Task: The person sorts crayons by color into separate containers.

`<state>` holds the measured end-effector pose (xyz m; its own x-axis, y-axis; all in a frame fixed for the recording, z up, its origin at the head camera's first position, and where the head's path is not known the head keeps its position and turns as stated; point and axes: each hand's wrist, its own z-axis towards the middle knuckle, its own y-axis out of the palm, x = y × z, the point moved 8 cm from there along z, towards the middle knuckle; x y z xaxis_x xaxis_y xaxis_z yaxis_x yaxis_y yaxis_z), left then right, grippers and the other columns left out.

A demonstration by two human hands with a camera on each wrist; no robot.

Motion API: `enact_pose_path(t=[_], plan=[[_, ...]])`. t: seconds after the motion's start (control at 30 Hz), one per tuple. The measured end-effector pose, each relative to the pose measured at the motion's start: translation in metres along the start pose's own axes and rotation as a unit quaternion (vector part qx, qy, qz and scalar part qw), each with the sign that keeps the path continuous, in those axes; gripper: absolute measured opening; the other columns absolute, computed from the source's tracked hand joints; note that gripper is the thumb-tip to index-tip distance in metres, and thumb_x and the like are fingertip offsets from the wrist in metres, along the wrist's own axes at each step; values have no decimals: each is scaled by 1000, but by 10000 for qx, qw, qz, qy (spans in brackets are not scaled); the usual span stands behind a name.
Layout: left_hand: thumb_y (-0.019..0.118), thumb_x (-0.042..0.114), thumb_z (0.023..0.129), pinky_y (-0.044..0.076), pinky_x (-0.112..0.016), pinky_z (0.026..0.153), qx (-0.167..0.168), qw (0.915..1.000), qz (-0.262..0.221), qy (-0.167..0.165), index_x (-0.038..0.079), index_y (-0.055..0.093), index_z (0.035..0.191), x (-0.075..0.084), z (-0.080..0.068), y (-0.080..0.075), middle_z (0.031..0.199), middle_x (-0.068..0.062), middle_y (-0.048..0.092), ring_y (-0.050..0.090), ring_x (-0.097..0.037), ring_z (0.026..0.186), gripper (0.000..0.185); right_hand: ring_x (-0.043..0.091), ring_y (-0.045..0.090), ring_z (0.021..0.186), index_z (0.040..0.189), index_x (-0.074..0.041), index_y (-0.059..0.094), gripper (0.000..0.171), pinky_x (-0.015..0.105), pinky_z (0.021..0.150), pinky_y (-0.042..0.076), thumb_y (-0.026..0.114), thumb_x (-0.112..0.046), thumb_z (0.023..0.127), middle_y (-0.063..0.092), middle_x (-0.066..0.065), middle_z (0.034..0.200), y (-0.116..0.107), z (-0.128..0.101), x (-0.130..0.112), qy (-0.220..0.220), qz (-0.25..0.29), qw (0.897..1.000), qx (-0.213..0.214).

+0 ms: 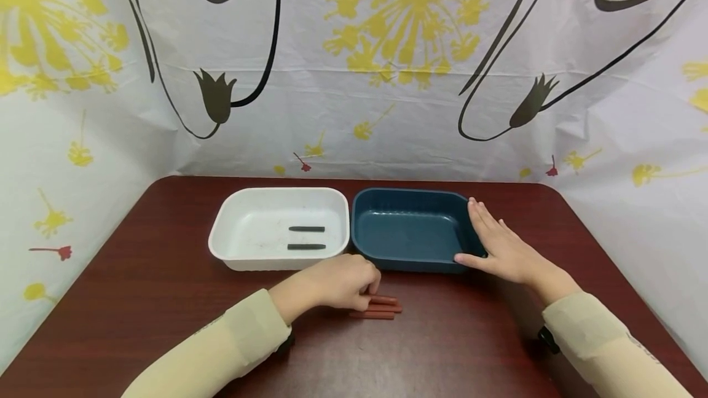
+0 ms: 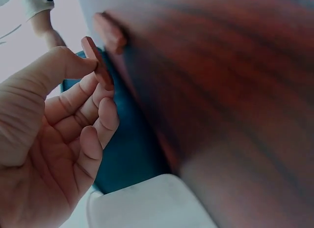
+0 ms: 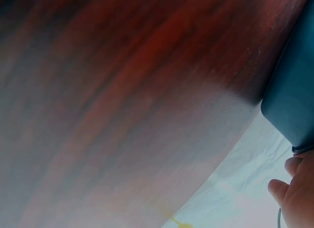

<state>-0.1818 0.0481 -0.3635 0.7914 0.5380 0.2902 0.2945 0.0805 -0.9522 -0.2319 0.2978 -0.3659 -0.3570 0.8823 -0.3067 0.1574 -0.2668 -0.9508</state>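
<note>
Head view: the red-brown sticks [image 1: 381, 308] lie in a small bunch on the dark red table [image 1: 166, 275], near the front edge of the two tubs and just at the fingertips of the left hand [image 1: 340, 283].
Pinched stick: in the left wrist view, one red-brown stick [image 2: 97, 62] is held between the thumb and the curled fingers [image 2: 93, 107] of the left hand [image 2: 46, 139], its far end pointing up and away from the palm.
Left hand: curled, knuckles up, resting low on the table directly in front of the gap between the tubs.
Right hand [image 1: 500, 244]: fingers straight and together, laid flat against the right rim of the blue tub [image 1: 409, 232]; the thumb touches its front right corner. It is well apart from the sticks.
Blue tub: nothing shows inside it; it stands just right of the white tub [image 1: 279, 226], the two rims touching or nearly so.
White tub: two black sticks [image 1: 306, 238] lie inside, parallel, one behind the other.
Backdrop: a white sheet [image 1: 354, 66] printed with yellow flowers and black stems.
</note>
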Motion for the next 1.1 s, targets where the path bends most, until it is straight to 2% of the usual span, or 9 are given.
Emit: enact_pose_path(t=[0.17,0.37,0.6,0.87,1.1], plan=[[68,12,82,39,-16,53,109,9999,22,-56,20,64,78,2,-4,-12,69,11,55,48,-4,60,10,37,-2,155,159,-5,-4,111,73,114,14,62,-59,90,-3,17,168,1,0,1,23,38,10000,-7],[67,10,84,40,-16,55,307,9995,-11,71,17,66,81,4,-6,-30,72,8,55,49,-5,63,7,37,-2,155,159,-5,-5,110,73,114,14,62,-59,90,-3,15,168,1,0,1,17,37,10000,0],[66,11,87,43,-19,59,487,9988,-95,20,16,67,86,-2,-3,-47,76,6,57,49,-6,64,6,37,-1,155,159,-5,-4,110,73,114,14,62,-59,90,-3,16,168,1,0,1,6,32,10000,8],[62,13,90,45,-23,63,518,9984,-114,-214,14,67,94,-15,6,-59,78,6,57,51,-8,68,7,37,-1,155,159,-5,-3,110,73,114,14,62,-59,90,-2,16,168,1,0,0,4,55,10000,27],[62,12,91,47,-23,65,560,9971,-402,-315,13,69,96,-32,25,-62,75,5,60,52,-9,66,8,36,0,155,159,-5,-3,110,74,113,14,62,-59,90,-2,15,168,1,-1,1,3,60,10000,40]])
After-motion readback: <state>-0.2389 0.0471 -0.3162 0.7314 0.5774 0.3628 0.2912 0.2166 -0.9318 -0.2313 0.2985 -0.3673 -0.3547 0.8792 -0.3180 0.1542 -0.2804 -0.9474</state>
